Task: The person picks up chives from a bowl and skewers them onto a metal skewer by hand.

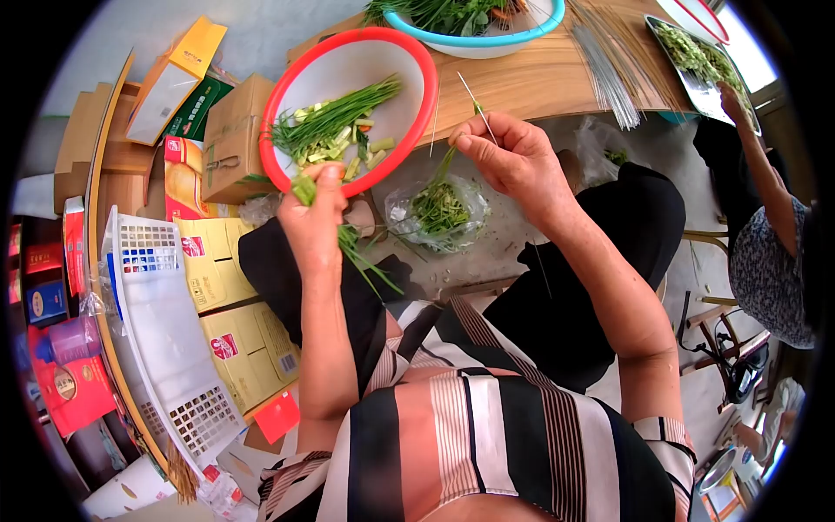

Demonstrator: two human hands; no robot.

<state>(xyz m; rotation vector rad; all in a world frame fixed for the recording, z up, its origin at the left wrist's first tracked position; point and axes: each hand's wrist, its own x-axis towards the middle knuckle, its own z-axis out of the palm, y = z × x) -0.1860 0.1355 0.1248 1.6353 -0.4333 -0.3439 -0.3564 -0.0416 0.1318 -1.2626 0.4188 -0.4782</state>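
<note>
My left hand [315,217] is closed on a bunch of green stems [303,190] at the near rim of a red-rimmed white basin [426,70]. Long thin leaves of that bunch hang below my wrist. In the basin lie chopped pale green stalks [326,143] and a bundle of slender green stems [348,109]. My right hand [513,161], right of the basin, pinches a thin skewer [467,87] between thumb and fingers. A small bit of green is on the skewer near the fingertips, and a green strand trails below them.
Below my hands stands a clear plastic bag of green trimmings [439,209]. On the wooden table [504,87] are a blue-rimmed basin [487,43], loose skewers [604,74] and a tray of greens [696,65], touched by another person's hand [733,104]. Boxes and a white basket [165,322] stand left.
</note>
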